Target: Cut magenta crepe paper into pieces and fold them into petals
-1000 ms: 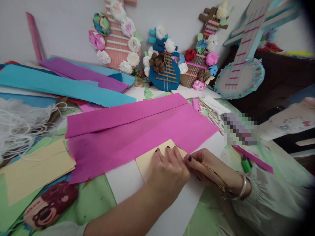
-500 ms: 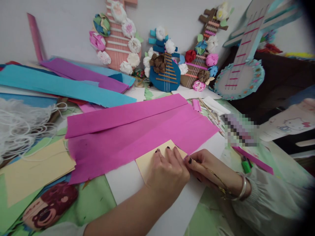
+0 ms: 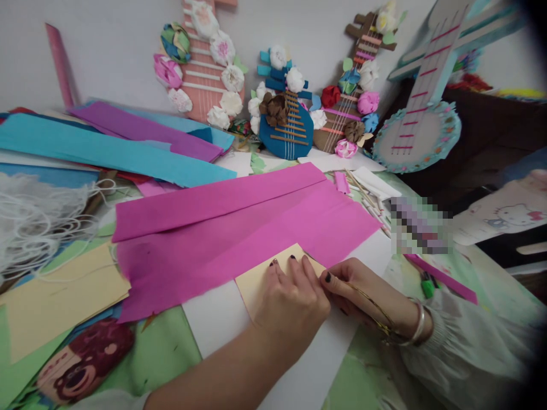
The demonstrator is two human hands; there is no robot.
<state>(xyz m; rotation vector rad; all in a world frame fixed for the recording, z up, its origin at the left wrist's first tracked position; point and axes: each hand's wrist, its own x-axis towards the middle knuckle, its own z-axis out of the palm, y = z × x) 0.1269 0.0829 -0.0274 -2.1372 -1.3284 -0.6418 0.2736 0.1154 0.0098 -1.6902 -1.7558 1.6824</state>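
From my head, I see my left hand point(image 3: 293, 304) resting on top of a small yellow paper point(image 3: 252, 282). Its fingers are bent a bit and close together, and the tips press down on the paper. My right hand point(image 3: 328, 277) is at the right edge of the yellow paper, with its thumb and finger pinched together. I can't tell if the paper is between them. A gold bracelet and a silver bracelet are on my right wrist.

The yellow paper is in front of me, over a big white paper point(image 3: 213, 322) on the table point(image 3: 171, 344). Its top part lies over a big pink paper point(image 3: 239, 228), which has a wide strip along its far side.

To the left are more yellow papers point(image 3: 64, 290), a heap of white string point(image 3: 29, 210) and a dark red thing with a bear face point(image 3: 85, 361). Farther back, a bright blue paper point(image 3: 106, 148) lies partly over a purple paper point(image 3: 154, 131).

At the back I see toy guitars with paper flowers, and one of them is dark blue point(image 3: 286, 134). Thin sticks point(image 3: 368, 199) lie to the right of the pink paper. Near my right sleeve are a green thing point(image 3: 427, 288) and a thin pink strip point(image 3: 444, 279).
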